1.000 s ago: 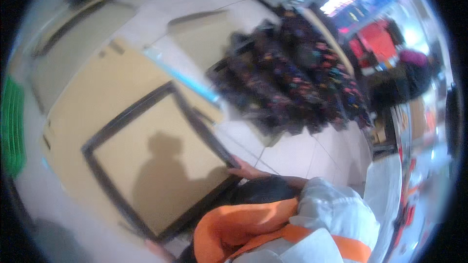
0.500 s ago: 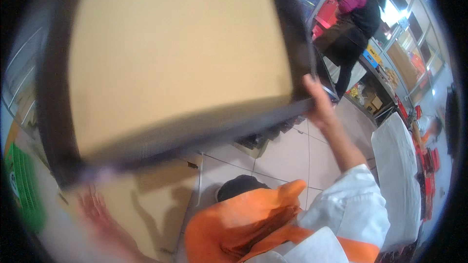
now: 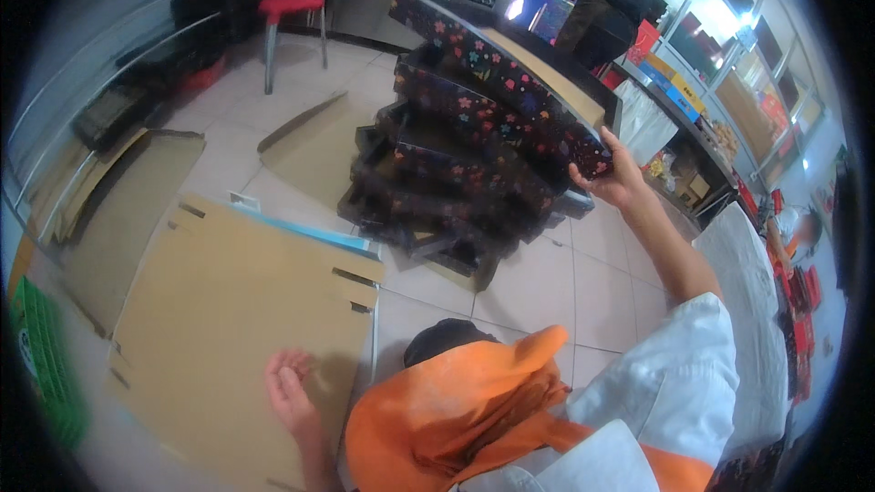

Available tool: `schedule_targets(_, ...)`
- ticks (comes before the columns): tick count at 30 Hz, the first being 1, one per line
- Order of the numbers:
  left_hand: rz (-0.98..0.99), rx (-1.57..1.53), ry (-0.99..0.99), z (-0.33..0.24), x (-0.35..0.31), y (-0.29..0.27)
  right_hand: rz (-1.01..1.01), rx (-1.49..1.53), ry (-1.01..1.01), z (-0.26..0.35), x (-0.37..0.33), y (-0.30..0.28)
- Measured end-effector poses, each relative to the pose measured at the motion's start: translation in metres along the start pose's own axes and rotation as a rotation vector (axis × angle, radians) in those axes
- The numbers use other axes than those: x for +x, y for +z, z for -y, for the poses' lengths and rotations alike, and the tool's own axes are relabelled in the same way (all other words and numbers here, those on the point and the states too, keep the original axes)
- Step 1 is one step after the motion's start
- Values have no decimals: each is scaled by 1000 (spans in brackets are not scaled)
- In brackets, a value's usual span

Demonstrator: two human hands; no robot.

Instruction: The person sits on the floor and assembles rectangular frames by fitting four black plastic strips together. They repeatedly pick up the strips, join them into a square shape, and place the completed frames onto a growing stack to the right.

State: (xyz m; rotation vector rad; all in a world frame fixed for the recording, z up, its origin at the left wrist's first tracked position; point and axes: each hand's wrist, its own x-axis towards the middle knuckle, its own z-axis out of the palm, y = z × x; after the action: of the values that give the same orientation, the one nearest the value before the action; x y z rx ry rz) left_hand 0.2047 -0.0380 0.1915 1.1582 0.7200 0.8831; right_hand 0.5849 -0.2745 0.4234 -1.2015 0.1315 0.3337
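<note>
My right hand (image 3: 615,178) grips the near right corner of a shallow dark box tray (image 3: 524,82) with a small flower print and a tan inside. The tray slants on top of a crooked stack of similar dark flowered box trays (image 3: 447,159) on the floor. Nothing is in my left hand (image 3: 292,387), which hovers low over a pile of flat tan cardboard sheets (image 3: 228,301) with slots cut in their edges. Its fingers are loosely bent and apart.
Other cardboard pieces (image 3: 314,146) lie on the tiled floor. A red-topped stool (image 3: 292,5) stands at the back left, a green plastic crate (image 3: 41,355) at the left edge. Wrapped white bundles (image 3: 743,310) are on the right. Two people are farther off, one by a counter.
The box tray has gone from close in front of me to the top of the stack. My left hand has let go of it and moved right, over the cardboard.
</note>
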Motion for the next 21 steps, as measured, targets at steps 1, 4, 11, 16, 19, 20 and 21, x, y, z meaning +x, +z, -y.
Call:
schedule_targets(1,13,-5,-20,1,-1,3,-51,4,-29,0,-4,-3)
schedule_targets(4,-75,69,-42,-1,-9,6,98,-66,-42,-26,-13,-26)
schedule_targets(11,-324,302,-291,68,-37,-86,311,-659,321,-196,-37,-31)
schedule_targets(16,-602,1339,-294,151,-59,-215,1086,-1182,-279,-342,79,11)
schedule_targets(19,-810,1444,-560,157,-70,-253,1148,-1480,-736,-409,133,93)
schedule_targets(20,-894,1249,-493,169,-82,-276,1108,-1518,-861,-432,142,125)
schedule_targets(21,-972,1066,-412,181,-104,-305,1033,-1533,-840,-456,145,152)
